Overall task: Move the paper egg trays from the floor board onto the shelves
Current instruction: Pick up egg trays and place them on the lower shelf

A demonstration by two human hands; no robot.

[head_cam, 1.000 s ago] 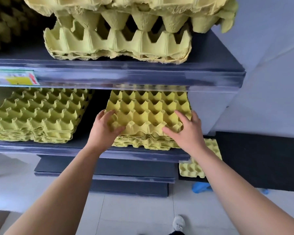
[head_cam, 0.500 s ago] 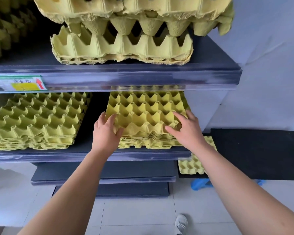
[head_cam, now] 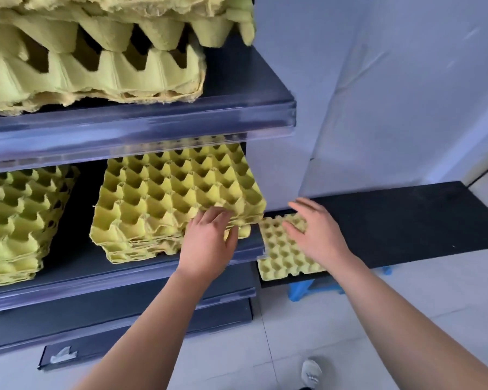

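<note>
Two bare forearms rise from the bottom edge of the frame, beside the grey toe of a shoe on pale, glossy floor tiles. At centre the left hand rests on the front right corner of a stack of paper egg trays, its fingers lying loosely over the top tray and its thumb spread along the front edge, clamping nothing. Right of centre the right hand hovers open with spread, slightly blurred fingers just above a single tray that lies flat on the matte black floor board, which sits on blue supports. The trays are yellow-green moulded pulp, rough and fibrous, with a grid of cone-shaped cups and ragged rims. The stack sits askew on the smooth dark blue middle shelf, and a second stack lies at the left edge of the frame. Higher up, the upper shelf carries a thicker pile seen from the side, backed by a plain white wall. Half a second ago both hands pressed the front corners of the centre stack; since then the view has swung right, the left hand has shifted from the left corner to the right, and the right hand has come off the stack toward the floor board.
</note>
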